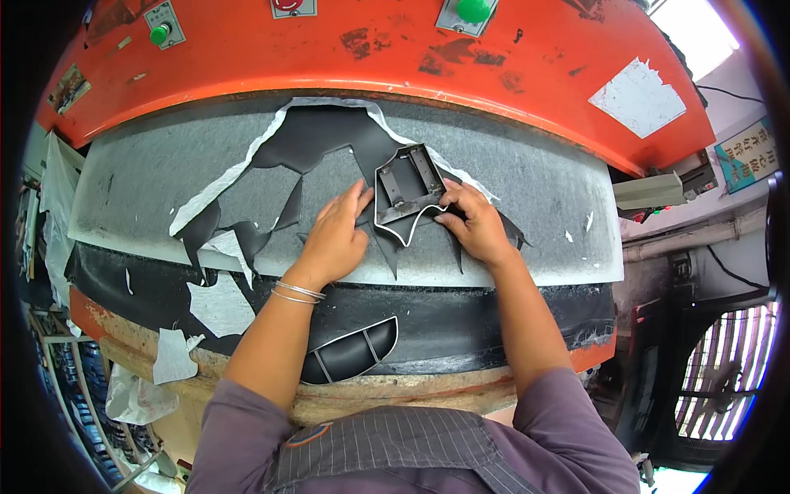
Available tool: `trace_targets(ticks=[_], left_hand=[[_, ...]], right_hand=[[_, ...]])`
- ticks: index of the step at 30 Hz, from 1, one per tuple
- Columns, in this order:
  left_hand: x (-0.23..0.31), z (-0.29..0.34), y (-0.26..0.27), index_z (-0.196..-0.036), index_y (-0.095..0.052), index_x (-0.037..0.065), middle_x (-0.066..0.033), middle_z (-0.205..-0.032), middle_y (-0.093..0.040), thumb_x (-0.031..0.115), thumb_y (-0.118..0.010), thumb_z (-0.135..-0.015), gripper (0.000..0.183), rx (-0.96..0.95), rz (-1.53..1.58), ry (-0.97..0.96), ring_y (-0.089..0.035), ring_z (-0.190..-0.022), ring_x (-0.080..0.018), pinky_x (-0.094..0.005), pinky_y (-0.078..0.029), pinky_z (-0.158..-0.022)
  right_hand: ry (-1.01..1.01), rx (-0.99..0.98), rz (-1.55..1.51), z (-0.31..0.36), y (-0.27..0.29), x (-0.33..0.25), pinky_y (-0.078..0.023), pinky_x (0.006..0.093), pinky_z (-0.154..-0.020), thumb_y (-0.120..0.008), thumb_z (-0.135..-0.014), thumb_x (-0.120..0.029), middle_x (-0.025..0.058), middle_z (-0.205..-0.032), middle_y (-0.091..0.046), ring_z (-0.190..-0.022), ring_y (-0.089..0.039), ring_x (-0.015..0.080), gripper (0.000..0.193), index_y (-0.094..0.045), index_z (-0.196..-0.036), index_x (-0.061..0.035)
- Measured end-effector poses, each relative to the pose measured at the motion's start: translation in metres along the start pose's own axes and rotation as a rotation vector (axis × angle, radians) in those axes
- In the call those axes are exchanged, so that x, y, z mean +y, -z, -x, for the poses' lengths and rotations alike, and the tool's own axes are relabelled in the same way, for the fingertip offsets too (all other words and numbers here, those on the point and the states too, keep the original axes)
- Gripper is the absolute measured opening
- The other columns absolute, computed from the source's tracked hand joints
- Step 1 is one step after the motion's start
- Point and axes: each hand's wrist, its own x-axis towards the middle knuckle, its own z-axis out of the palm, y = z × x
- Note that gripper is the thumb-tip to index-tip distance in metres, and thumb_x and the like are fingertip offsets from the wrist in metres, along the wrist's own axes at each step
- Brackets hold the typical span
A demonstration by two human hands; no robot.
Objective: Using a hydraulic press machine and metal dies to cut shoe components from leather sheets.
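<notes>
A steel cutting die (407,189) with a curved outline lies on a ragged sheet of black leather (329,140) spread over the grey cutting board (148,173) of a press. My left hand (337,235) presses flat on the leather beside the die's left edge, fingers together. At the die's right edge, my right hand (473,222) grips the rim with thumb and fingers. The leather has several cut-out holes and a white backing showing at its torn edges.
The orange press head (370,58) with green buttons (473,10) overhangs the board. A second curved die (354,352) rests on the black ledge in front of me. White and black scraps (218,300) lie at the left. A fan (724,387) stands at the right.
</notes>
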Motion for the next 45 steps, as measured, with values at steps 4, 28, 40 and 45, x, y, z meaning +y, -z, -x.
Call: trace_targets(ticks=[4,28,40,45], left_hand=[[-0.001,0.001,0.003,-0.141,-0.023,-0.006,-0.0153,-0.139,-0.047,0.001,-0.045,-0.076,0.069,-0.008,-0.015,-0.009,-0.039,-0.130,-0.0351,-0.0417,-0.025,-0.111],[-0.017,-0.006,0.005,-0.134,-0.032,-0.009,-0.0201,-0.138,-0.046,0.000,-0.045,-0.075,0.061,0.036,-0.015,-0.140,-0.037,-0.130,-0.0379,-0.0422,-0.025,-0.111],[-0.052,0.006,0.188,-0.106,-0.061,0.001,-0.0076,-0.097,-0.065,0.022,-0.051,-0.097,0.025,0.782,0.486,-0.013,-0.063,-0.092,-0.0148,-0.0287,-0.048,-0.083],[-0.068,0.045,0.292,-0.085,-0.056,0.001,-0.0045,-0.082,-0.059,0.022,-0.046,-0.099,0.027,1.352,-0.150,-0.293,-0.052,-0.074,-0.0132,-0.0283,-0.044,-0.071]], right_hand=[[-0.030,0.013,0.037,0.004,-0.005,-0.003,-0.037,0.0451,-0.104,-0.072,-0.077,-0.012,0.0148,-0.115,-0.063,-0.120,-0.052,0.0311,0.025,-0.058,-0.096,-0.0082],[-0.076,0.112,0.097,0.000,-0.014,-0.008,-0.037,0.0447,-0.105,-0.074,-0.076,-0.012,0.0153,-0.108,-0.066,-0.116,-0.055,0.0318,0.024,-0.059,-0.095,-0.0054],[0.068,0.836,-0.006,-0.048,0.030,-0.106,-0.030,0.0399,-0.106,-0.061,-0.089,-0.019,0.0184,-0.138,-0.044,-0.129,-0.040,0.0292,0.055,-0.040,-0.136,0.0012],[0.303,1.183,0.426,-0.120,0.060,-0.170,-0.020,0.0492,-0.109,-0.052,-0.095,-0.032,0.0208,-0.146,-0.030,-0.136,-0.024,0.0380,0.054,-0.039,-0.136,-0.0004]])
